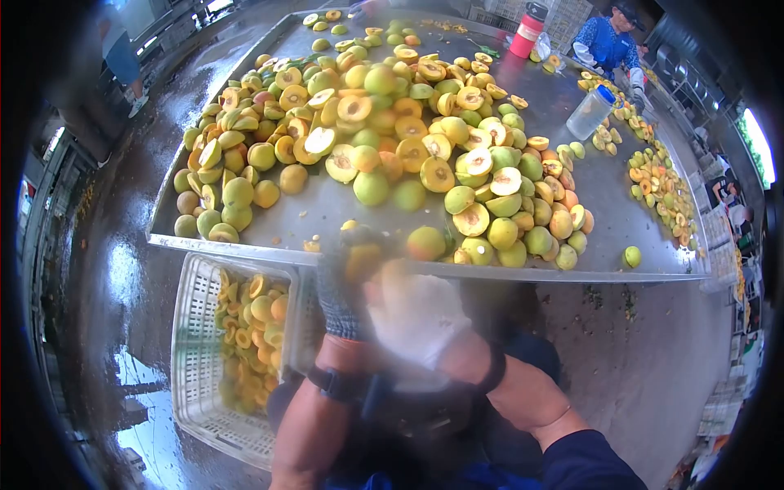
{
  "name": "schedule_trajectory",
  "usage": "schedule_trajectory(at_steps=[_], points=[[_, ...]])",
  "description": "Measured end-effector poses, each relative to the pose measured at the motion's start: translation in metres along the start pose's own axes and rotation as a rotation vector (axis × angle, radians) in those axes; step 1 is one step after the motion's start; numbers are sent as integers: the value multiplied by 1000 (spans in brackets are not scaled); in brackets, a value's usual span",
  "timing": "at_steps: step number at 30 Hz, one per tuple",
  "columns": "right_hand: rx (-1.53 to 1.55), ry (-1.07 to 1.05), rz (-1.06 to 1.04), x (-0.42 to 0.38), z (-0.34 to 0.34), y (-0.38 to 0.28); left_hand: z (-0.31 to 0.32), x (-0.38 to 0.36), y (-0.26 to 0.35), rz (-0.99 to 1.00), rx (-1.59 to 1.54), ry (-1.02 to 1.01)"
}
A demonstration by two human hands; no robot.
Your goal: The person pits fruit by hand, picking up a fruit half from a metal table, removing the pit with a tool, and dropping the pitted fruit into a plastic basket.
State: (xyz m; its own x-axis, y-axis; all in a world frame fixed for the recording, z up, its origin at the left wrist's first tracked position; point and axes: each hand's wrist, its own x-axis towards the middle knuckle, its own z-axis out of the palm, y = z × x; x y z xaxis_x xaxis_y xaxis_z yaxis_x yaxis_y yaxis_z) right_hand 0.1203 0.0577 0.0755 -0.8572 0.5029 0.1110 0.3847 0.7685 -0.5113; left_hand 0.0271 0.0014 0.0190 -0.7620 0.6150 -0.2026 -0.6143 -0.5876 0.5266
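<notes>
Both my hands are close together just below the near edge of the metal table (327, 214), and both are blurred. My left hand (347, 286), in a dark knit glove, is closed around a yellow-orange fruit (362, 260). My right hand (415, 314), in a white glove, sits right beside it, touching the left hand; whether it holds anything is hidden by blur. A large heap of whole and halved yellow-green fruits (384, 139) covers the table beyond my hands. The nearest whole fruit (426, 242) lies at the table edge.
A white plastic crate (196, 359) with cut fruit halves stands on the wet floor at my left. A clear bottle (590, 113) and a red cup (529, 30) stand on the far table. A person in blue (608, 42) works at the far right.
</notes>
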Motion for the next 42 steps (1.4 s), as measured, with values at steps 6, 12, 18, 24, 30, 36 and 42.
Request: schedule_trajectory(at_steps=[6,12,18,24,30,36,42], points=[[44,48,-47,-6,10,4,-10,5,-5,195,340,-63],[124,217,-139,-11,16,8,-6,2,1,314,522,-85],[198,-12,-55,-1,13,14,-15,5,9,407,749,-153],[110,-114,-222,5,5,17,-24,10,16,864,1307,-261],[211,-362,-213,18,-15,36,-18,13,24,1025,1472,-427],[325,-140,-112,1,17,29,-27,12,-3,352,774,-149],[47,-300,-331,16,-8,43,-25,14,8,630,1171,-380]])
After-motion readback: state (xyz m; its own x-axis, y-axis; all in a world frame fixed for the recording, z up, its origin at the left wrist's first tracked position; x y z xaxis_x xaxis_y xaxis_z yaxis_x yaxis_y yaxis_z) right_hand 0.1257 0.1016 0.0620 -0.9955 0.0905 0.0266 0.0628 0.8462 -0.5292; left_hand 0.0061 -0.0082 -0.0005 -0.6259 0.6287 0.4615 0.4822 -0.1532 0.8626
